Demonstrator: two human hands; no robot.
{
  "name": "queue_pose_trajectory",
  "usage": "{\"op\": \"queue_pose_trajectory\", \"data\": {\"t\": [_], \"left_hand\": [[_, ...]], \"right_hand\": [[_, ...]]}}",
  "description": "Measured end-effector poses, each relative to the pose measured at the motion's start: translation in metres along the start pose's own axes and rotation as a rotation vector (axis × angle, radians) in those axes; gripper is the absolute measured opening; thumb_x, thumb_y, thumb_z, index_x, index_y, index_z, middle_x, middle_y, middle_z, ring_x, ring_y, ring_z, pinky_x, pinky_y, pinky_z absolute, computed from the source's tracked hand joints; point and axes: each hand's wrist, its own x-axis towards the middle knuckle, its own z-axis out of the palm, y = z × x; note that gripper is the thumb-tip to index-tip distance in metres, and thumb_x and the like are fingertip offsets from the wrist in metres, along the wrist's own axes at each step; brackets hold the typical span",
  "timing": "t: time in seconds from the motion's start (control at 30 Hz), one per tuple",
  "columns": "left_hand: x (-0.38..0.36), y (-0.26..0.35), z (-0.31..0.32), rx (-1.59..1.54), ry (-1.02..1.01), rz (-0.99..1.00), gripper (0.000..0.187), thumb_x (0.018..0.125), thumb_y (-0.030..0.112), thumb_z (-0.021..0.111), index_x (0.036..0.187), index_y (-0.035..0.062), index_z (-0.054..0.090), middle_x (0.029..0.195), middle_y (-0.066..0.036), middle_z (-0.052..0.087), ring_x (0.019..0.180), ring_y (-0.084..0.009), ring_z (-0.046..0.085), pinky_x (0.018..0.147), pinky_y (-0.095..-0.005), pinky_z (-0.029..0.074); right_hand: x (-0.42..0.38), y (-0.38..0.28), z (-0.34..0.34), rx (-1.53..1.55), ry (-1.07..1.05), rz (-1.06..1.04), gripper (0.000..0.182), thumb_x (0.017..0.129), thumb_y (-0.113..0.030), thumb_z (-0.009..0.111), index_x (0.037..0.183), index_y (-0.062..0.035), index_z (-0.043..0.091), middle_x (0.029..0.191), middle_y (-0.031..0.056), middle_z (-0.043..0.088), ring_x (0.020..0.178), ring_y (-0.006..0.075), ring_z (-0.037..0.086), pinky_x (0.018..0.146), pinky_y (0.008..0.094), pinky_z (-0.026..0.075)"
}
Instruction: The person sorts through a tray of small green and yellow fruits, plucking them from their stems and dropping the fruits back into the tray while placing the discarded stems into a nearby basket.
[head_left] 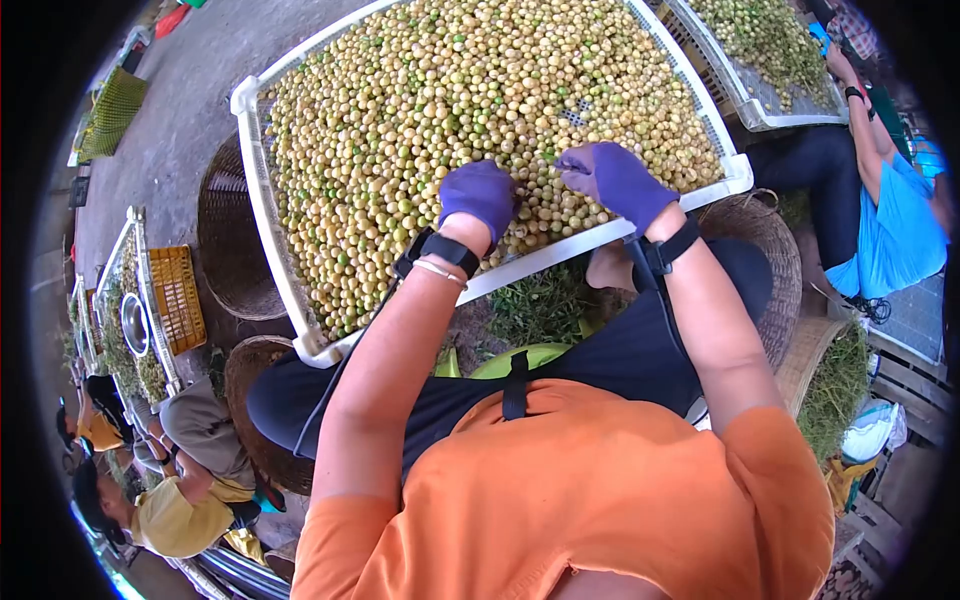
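The small round fruits [400,130] lie in a broad, loose layer in a white, mesh-bottomed tray [262,215] before the person. Most are pale yellow to tan, with green ones scattered among them; their skins look smooth, and dark mesh shows through a small gap. The left hand [480,198], in a purple glove, reaches down onto the fruits, its fingertips hidden, so their spread and any hold cannot be told. The right hand [612,180], gloved alike, is just above them near the tray's closer edge, fingers curled narrowly; whether they pinch anything is too small to tell.
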Motion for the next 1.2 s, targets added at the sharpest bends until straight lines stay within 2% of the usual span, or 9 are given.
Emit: {"op": "queue_pose_trajectory", "data": {"t": [0.13,0.23,0.37,0.53,0.63,0.73,0.97,1.13,1.2], "left_hand": [[-0.019,-0.028,0.008,-0.38,0.291,-0.065,0.021,0.08,0.027,0.066,0.085,0.0072,0.069,0.086,-0.013,0.066,0.079,-0.0326,0.063,0.072,-0.039,0.051],[-0.047,-0.043,0.009,-0.734,0.401,-0.219,0.025,0.077,0.03,0.069,0.075,0.0053,0.065,0.073,-0.014,0.063,0.068,-0.0327,0.062,0.062,-0.0379,0.049],[-0.074,-0.051,0.01,-0.964,0.274,-0.423,0.025,0.073,0.025,0.076,0.073,0.0041,0.064,0.058,-0.001,0.056,0.057,-0.0068,0.05,0.053,-0.0258,0.043],[-0.097,-0.039,0.007,-1.62,0.259,-0.455,0.016,0.086,0.019,0.064,0.086,0.0033,0.063,0.074,0.0,0.06,0.065,-0.0075,0.056,0.062,-0.0237,0.047],[-0.099,-0.042,0.011,-1.772,0.239,-0.496,0.014,0.089,0.017,0.06,0.093,0.004,0.062,0.079,0.0,0.06,0.07,-0.0108,0.059,0.066,-0.0257,0.05],[-0.091,-0.052,0.009,-1.98,0.204,-0.407,0.018,0.09,0.016,0.056,0.101,0.0041,0.062,0.083,-0.002,0.059,0.075,-0.014,0.059,0.07,-0.0277,0.051],[-0.098,-0.023,-0.017,-1.571,0.113,-0.277,0.025,0.085,0.016,0.066,0.105,0.001,0.064,0.085,-0.002,0.066,0.073,-0.0104,0.061,0.07,-0.0251,0.051],[-0.136,0.012,0.038,-0.765,0.091,0.158,0.014,0.084,0.024,0.067,0.092,0.0131,0.068,0.075,-0.005,0.066,0.065,-0.015,0.062,0.065,-0.0289,0.051],[-0.14,0.017,0.056,-0.911,0.012,0.009,0.018,0.087,0.024,0.062,0.092,0.0073,0.067,0.073,-0.004,0.065,0.065,-0.0127,0.062,0.063,-0.028,0.05]], "right_hand": [[-0.008,-0.031,0.012,0.224,-0.214,0.026,0.029,0.083,-0.025,0.065,0.107,-0.0081,0.066,0.09,0.0153,0.068,0.084,0.0325,0.065,0.075,0.04,0.051],[-0.005,-0.022,0.055,-0.087,-0.149,-0.272,0.023,0.082,-0.023,0.066,0.099,-0.0081,0.066,0.091,0.0161,0.066,0.084,0.0323,0.065,0.074,0.0423,0.051],[0.002,-0.034,0.062,-0.169,-0.187,-0.159,0.019,0.084,-0.027,0.063,0.086,-0.0083,0.064,0.084,0.0146,0.066,0.081,0.0331,0.065,0.072,0.0447,0.05],[0.001,-0.004,0.022,-0.021,-0.013,-0.079,0.027,0.083,-0.036,0.062,0.089,-0.0095,0.067,0.081,0.014,0.067,0.078,0.0328,0.065,0.072,0.0439,0.05],[0.006,0.009,-0.007,-0.122,-0.235,-0.049,0.027,0.084,-0.035,0.061,0.091,-0.0099,0.068,0.082,0.0149,0.067,0.078,0.0332,0.065,0.073,0.0436,0.051],[0.024,0.013,-0.004,-0.08,0.102,-0.057,0.025,0.086,-0.032,0.059,0.091,-0.0092,0.067,0.084,0.0164,0.067,0.08,0.0338,0.065,0.074,0.0448,0.051],[0.052,0.014,0.035,-0.377,0.058,0.006,0.023,0.083,-0.032,0.063,0.091,-0.011,0.069,0.092,0.0144,0.068,0.089,0.0323,0.065,0.077,0.0444,0.05],[0.05,0.011,0.024,-0.179,0.083,0.074,0.029,0.082,-0.037,0.063,0.091,-0.0101,0.069,0.091,0.0172,0.067,0.087,0.0351,0.064,0.077,0.0438,0.049],[0.044,0.003,0.017,0.03,0.135,0.029,0.031,0.085,-0.037,0.062,0.09,-0.0071,0.069,0.085,0.0143,0.068,0.079,0.03,0.065,0.073,0.04,0.05]]}}
